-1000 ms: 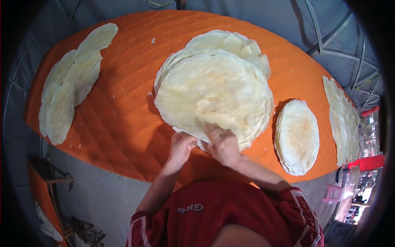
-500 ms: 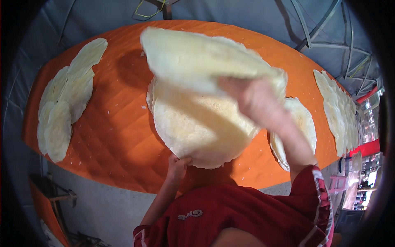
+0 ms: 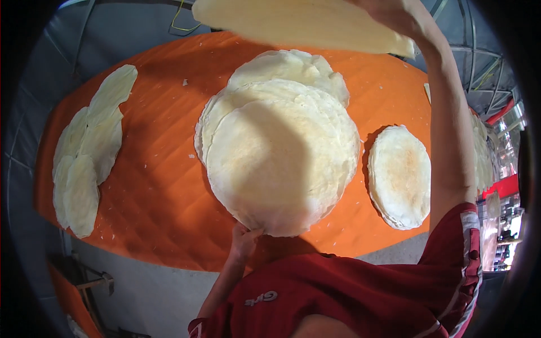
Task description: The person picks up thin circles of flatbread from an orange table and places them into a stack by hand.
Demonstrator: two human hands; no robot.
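Observation:
My right hand [image 3: 386,14] is raised at the top, gripping one thin, pale flatbread sheet [image 3: 298,25] in the air beyond the central pile. My left hand [image 3: 244,238] pinches the near edge of that pile [image 3: 270,163], several thin round sheets on the orange covered table [image 3: 158,197]. A shadow falls across the pile's top sheet, and more ragged sheets [image 3: 287,65] show at its far side. My right forearm crosses the right end of the table.
Overlapping sheets [image 3: 87,152] lie at the table's left, a smaller stack [image 3: 399,174] right of the pile, more sheets [image 3: 479,158] at the far right, partly behind my arm. Grey tarpaulin, metal frames [image 3: 473,50] and an orange board on a stand [image 3: 65,293] surround the table.
My right hand has lifted the top sheet off the pile and swung it up and away to the far side. My left hand has stayed at the pile's near edge.

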